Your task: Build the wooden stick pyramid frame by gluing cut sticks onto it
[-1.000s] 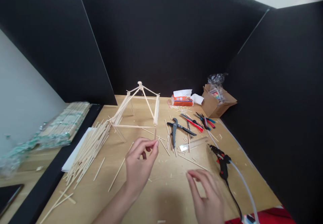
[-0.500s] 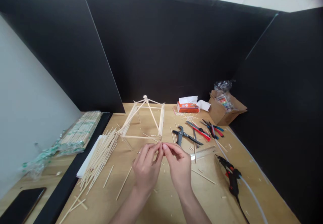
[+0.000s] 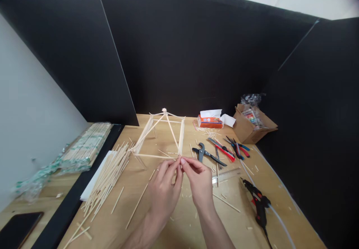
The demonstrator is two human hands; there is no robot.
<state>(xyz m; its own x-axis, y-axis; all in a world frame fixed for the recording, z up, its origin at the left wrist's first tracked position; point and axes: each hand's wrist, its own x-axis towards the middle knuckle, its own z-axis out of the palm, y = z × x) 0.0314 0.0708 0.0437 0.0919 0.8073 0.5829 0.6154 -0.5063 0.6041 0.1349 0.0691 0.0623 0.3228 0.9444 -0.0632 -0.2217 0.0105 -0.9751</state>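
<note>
Desk [image 3: 224,226] backed by black panels [image 3: 196,54] | Peaked frame [image 3: 155,156] seen standing just ahead of hands, apparently largely joined | Left hand [image 3: 162,191], right hand [image 3: 201,185] pinched at near-right corner, any piece gripped hidden | Loose sticks [image 3: 109,178], leftward, apparently left unused

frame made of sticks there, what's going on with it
A person's left hand and right hand meet with pinched fingers at the near right corner of the peaked, pale wooden stick frame; whatever they pinch is hidden. The frame stands on the light wooden table, loose pale sticks piled to its left, a black glue gun lying to the right.
</note>
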